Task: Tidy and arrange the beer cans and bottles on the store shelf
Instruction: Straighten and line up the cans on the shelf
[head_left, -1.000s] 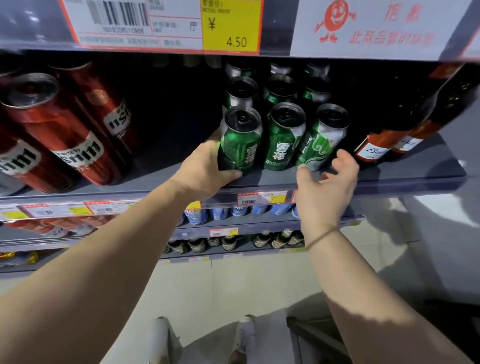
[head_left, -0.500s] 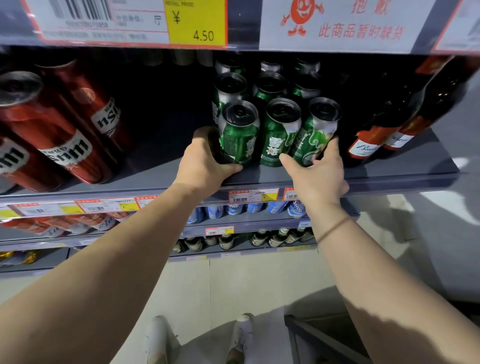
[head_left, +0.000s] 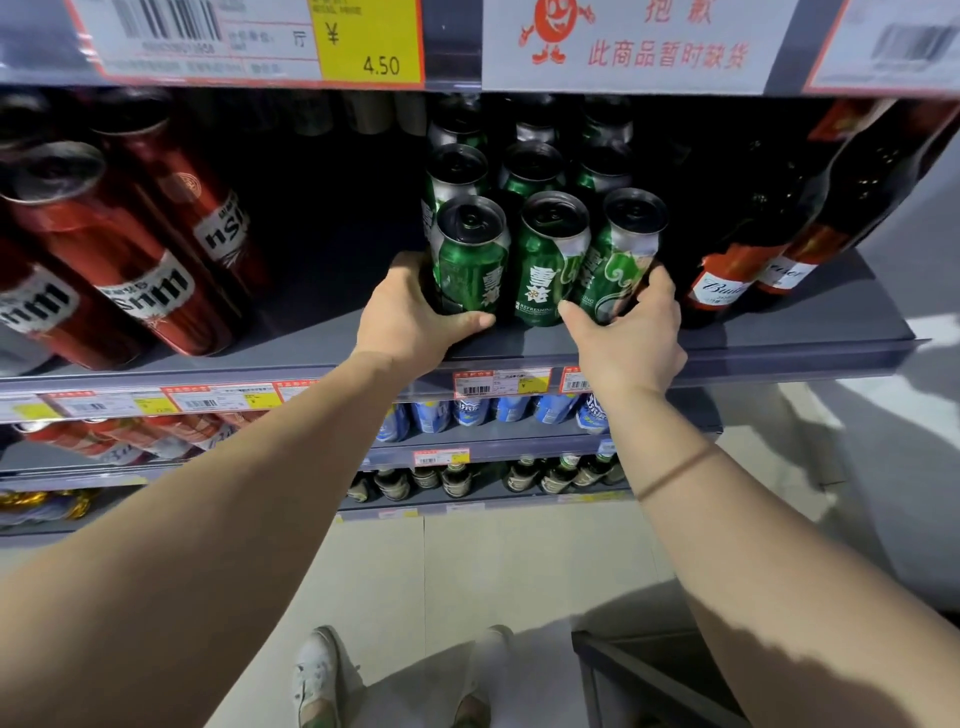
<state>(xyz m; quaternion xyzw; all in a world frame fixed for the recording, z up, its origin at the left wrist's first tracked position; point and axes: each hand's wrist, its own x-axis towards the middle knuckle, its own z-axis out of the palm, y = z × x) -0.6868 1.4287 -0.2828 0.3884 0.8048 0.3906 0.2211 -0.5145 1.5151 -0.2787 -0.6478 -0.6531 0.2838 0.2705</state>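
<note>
At the front edge of the shelf (head_left: 779, 343), the left green can (head_left: 470, 260) is being gripped low by the left hand (head_left: 410, 317) and the right green can (head_left: 618, 265) by the right hand (head_left: 628, 332), both cans being judged rigid, smooth and slippery.

Grey shelf (head_left: 332, 338) under cans (head_left: 550, 260), bottles (head_left: 737, 270)

The front green cans (head_left: 545, 260) are glossy green with white characters, pale swirls and silver-grey tops. To the left, the tall red cans (head_left: 119, 260) carry white bands with dark lettering. At the right, dark bottles (head_left: 769, 218) wear red-and-white labels. The shelf (head_left: 332, 338) is grey. The price tag (head_left: 363, 41) overhead is yellow and white, edged red. Lower down stand blue cans (head_left: 467, 413).
</note>
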